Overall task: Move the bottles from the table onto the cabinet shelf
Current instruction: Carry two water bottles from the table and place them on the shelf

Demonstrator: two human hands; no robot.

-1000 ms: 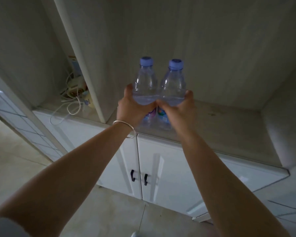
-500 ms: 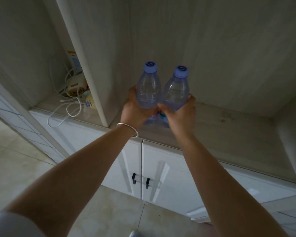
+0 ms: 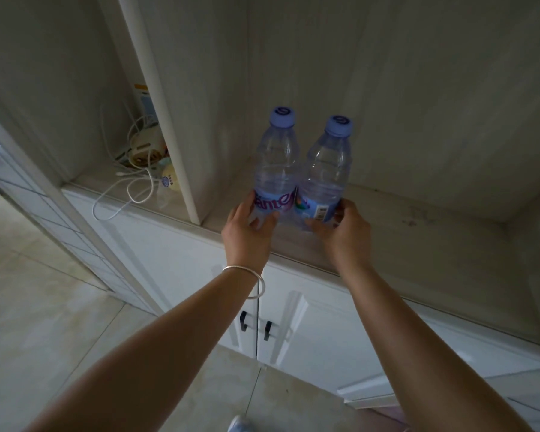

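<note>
Both hands reach up to the cabinet shelf (image 3: 418, 219), each at the base of a bottle. Left hand (image 3: 248, 233), with a thin silver bangle (image 3: 254, 282) on its wrist, has its fingers curled loosely around the lower label of the left bottle (image 3: 275, 169), the thumb on the bottle's left side and the fingertips on its front. Right hand (image 3: 343, 232) cups the lower part of the right bottle (image 3: 326, 173) in the same way, thumb on the barcode edge of the label. Whether either grip is firm or only a light touch cannot be told.

Both bottles are clear plastic with pale blue caps and blue labels. They stand upright on the shelf, touching one another, just right of the vertical divider (image 3: 156, 104) that splits the cabinet into two bays. The shelf surface is pale wood grain with a few dark specks toward its right end, and the back and side panels share that finish.

Left of the divider, the other bay holds a tangle of white cables (image 3: 122, 194), a small round yellow item and some boxes at the back. Below the shelf are white cabinet doors (image 3: 309, 332) with two small black handles (image 3: 256, 325) side by side. Beneath the doors lies a floor of pale glossy tiles (image 3: 44, 307).
</note>
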